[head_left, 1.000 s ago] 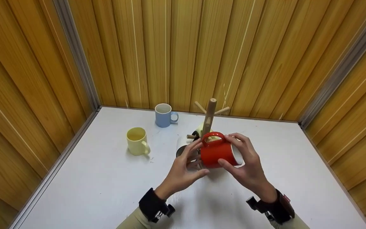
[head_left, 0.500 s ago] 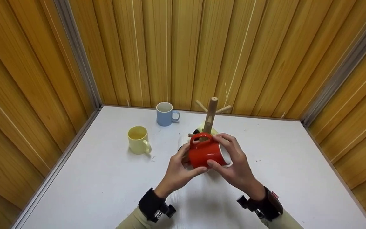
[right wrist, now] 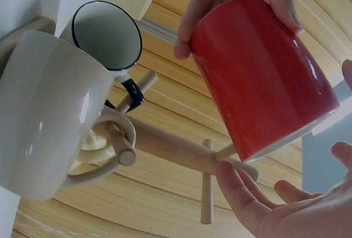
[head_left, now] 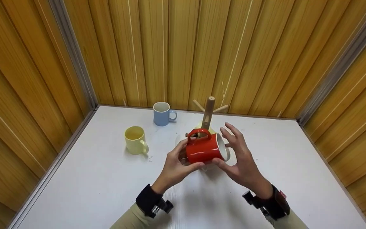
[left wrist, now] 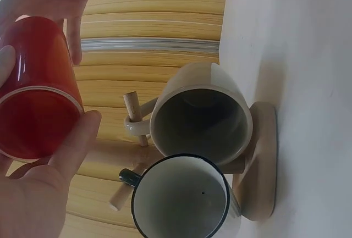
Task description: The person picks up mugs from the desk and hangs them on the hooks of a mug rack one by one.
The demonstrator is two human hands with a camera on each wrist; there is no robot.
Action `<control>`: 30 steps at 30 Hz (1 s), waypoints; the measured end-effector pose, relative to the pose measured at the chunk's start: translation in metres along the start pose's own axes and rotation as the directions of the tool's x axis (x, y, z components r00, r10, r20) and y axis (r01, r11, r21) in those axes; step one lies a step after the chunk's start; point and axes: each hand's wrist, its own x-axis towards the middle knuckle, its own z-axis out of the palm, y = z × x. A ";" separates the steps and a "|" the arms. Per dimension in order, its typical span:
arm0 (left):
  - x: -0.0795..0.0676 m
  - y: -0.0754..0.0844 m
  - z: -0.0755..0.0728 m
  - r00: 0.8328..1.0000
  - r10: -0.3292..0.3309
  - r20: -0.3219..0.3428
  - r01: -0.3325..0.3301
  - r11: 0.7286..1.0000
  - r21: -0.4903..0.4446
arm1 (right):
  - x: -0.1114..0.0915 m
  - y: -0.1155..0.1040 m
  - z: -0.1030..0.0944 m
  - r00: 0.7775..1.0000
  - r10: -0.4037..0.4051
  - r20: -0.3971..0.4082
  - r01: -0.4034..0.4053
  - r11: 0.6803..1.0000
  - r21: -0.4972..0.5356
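A red mug lies tilted on its side in the air, handle up and white mouth toward the right. My left hand grips it around its base end. At the mouth end, my right hand has its fingers spread off the mug, with the thumb right at the rim. Just behind stands a wooden mug tree, its upper pegs bare. On its lower pegs, the left wrist view shows a cream mug and a white mug with a dark rim hanging.
A yellow mug stands upright left of the hands, handle toward the right. Farther back is a blue mug near the wall. Wood-panelled walls enclose the white table at the back and sides.
The red mug has shifted left into my left hand, which has closed around its base. My right hand's fingers have lifted off the mug and spread.
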 end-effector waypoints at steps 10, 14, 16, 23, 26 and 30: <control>0.012 0.000 0.002 1.000 0.011 0.014 -0.010 0.999 -0.041 | 0.006 0.001 -0.006 0.995 0.058 0.083 -0.059 0.998 0.006; 0.016 -0.001 0.003 1.000 0.008 0.017 -0.007 0.999 -0.047 | 0.008 0.004 -0.006 0.997 0.057 0.058 -0.059 0.997 0.042; 0.018 -0.002 0.004 1.000 0.007 0.016 -0.006 0.999 -0.050 | 0.010 0.006 -0.006 0.997 0.055 0.050 -0.058 0.997 0.057; 0.025 -0.007 0.007 1.000 0.006 0.020 -0.004 0.998 -0.055 | 0.012 0.014 -0.004 0.997 0.067 0.033 -0.069 0.996 0.055; 0.027 -0.008 0.008 1.000 -0.004 0.024 0.005 0.999 -0.039 | 0.014 0.017 -0.004 0.997 0.066 0.032 -0.067 0.997 0.049; 0.029 -0.011 0.009 0.999 -0.024 0.025 0.025 0.999 -0.021 | 0.016 0.022 -0.003 0.998 0.058 0.033 -0.060 0.997 0.049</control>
